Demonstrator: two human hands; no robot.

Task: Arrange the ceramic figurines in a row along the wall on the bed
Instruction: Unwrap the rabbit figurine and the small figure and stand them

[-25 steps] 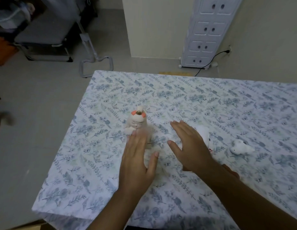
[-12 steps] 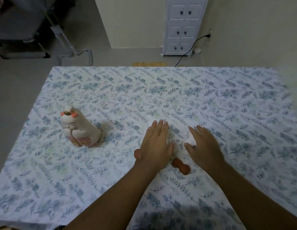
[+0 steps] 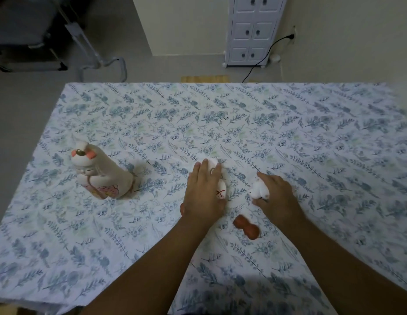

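A tall cream cat figurine (image 3: 100, 173) with orange ears stands upright on the floral bedsheet (image 3: 220, 123) at the left. My left hand (image 3: 203, 192) lies over a white figurine (image 3: 219, 185) with a red mark, fingers wrapped on it. My right hand (image 3: 276, 196) grips a small white animal figurine (image 3: 259, 188) just to the right. A small brown peanut-shaped figurine (image 3: 246, 226) lies on the sheet between my wrists, untouched. Another brownish piece (image 3: 182, 209) peeks out under my left palm.
The wall (image 3: 357, 42) runs along the bed's right side and far end. A white drawer cabinet (image 3: 252, 30) with a black cable (image 3: 264, 57) stands beyond the bed's far edge. A dark metal-framed chair (image 3: 38, 35) is on the floor at the far left.
The view shifted so the cat figurine sits further left. Both hands came off the cat's side, settled over the two white figurines and curled around them.
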